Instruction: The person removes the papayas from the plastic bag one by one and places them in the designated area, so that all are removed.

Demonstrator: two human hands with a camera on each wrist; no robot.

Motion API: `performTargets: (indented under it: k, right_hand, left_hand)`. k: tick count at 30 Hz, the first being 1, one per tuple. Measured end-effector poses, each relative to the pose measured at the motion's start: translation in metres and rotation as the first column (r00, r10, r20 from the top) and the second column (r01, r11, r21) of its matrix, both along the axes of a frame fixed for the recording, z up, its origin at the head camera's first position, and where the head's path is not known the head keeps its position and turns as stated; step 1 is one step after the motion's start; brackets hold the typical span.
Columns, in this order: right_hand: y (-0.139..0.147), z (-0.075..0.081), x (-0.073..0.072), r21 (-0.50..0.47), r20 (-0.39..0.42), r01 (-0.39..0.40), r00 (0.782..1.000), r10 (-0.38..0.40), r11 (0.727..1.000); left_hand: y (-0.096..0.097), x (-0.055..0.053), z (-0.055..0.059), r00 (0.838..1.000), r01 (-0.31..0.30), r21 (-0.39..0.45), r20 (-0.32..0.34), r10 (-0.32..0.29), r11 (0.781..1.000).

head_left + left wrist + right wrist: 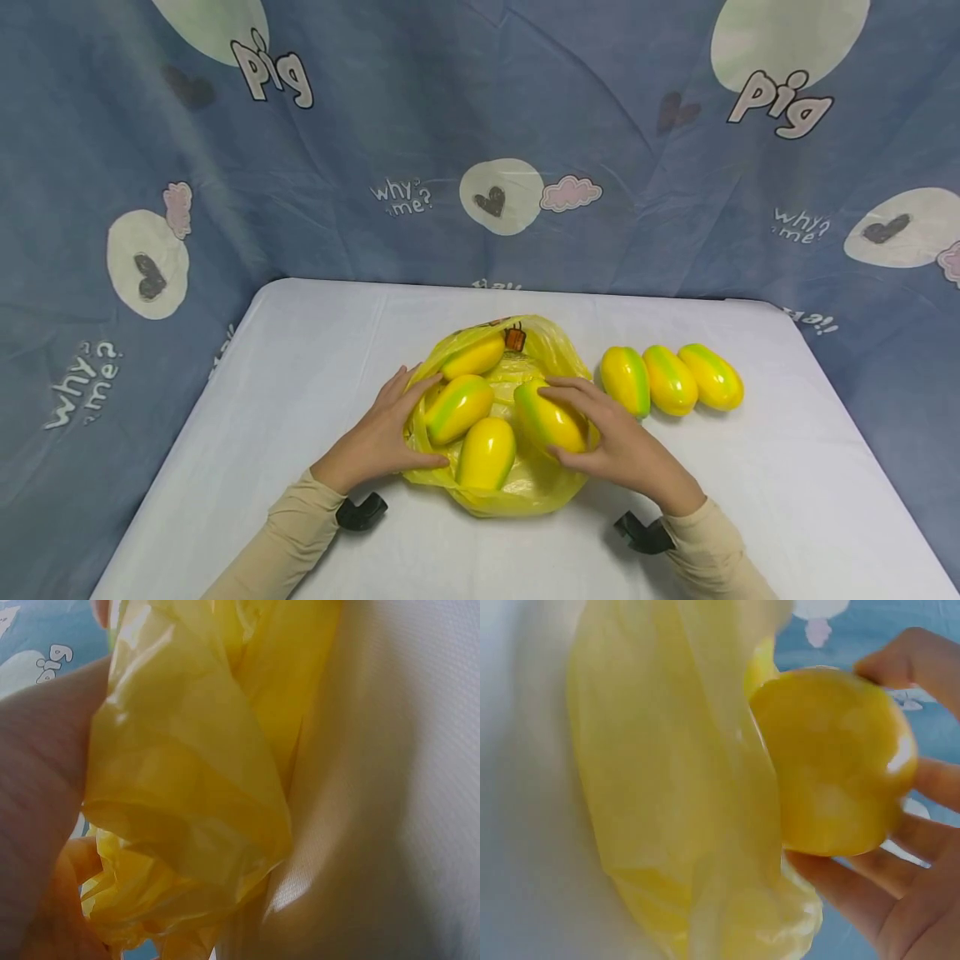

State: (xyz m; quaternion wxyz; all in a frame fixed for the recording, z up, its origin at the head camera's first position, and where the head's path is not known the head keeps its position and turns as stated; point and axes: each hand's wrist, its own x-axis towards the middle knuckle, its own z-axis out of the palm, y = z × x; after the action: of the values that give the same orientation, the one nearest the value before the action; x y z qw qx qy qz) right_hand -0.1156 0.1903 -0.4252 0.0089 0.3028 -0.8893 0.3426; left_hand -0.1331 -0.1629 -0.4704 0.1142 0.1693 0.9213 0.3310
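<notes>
The grip of the right hand (626, 442) clasps one mango (551, 417) over the right side of the yellow bag's (521, 504) mouth, its long axis slanting from far left to near right. The left hand (378, 440) holds the opposite rim. One bag sits midway between the tabletop's (810, 500) side edges, with three mangoes inside (460, 408); three loose mangoes (670, 381) lie toward the far right corner, nearer the right hand. Seven mangoes show.
</notes>
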Motion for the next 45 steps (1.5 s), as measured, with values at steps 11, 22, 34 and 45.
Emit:
performTargets:
  k: [11, 22, 34, 45]
  right_hand:
    - [0.022, 0.002, -0.006, -0.186, 0.046, 0.135, 0.991, -0.128, 0.973]
    - [0.028, 0.004, -0.008, -0.409, 0.001, 0.166, 0.983, -0.182, 0.897]
    - [0.047, 0.010, -0.008, -0.473, 0.076, 0.263, 0.963, -0.258, 0.841]
    - [0.065, 0.015, -0.010, -0.486, 0.144, 0.319, 0.947, -0.286, 0.813]
  left_hand:
    - [0.001, 0.003, -0.001, 1.000, -0.004, -0.002, -0.004, 0.004, 1.000]
    - [0.002, 0.006, -0.002, 1.000, -0.005, -0.007, -0.011, 0.005, 1.000]
    - [0.002, 0.008, -0.001, 1.000, -0.002, -0.014, -0.019, 0.001, 1.000]
    - [0.003, 0.010, -0.002, 1.000, -0.009, -0.018, -0.014, 0.009, 1.000]
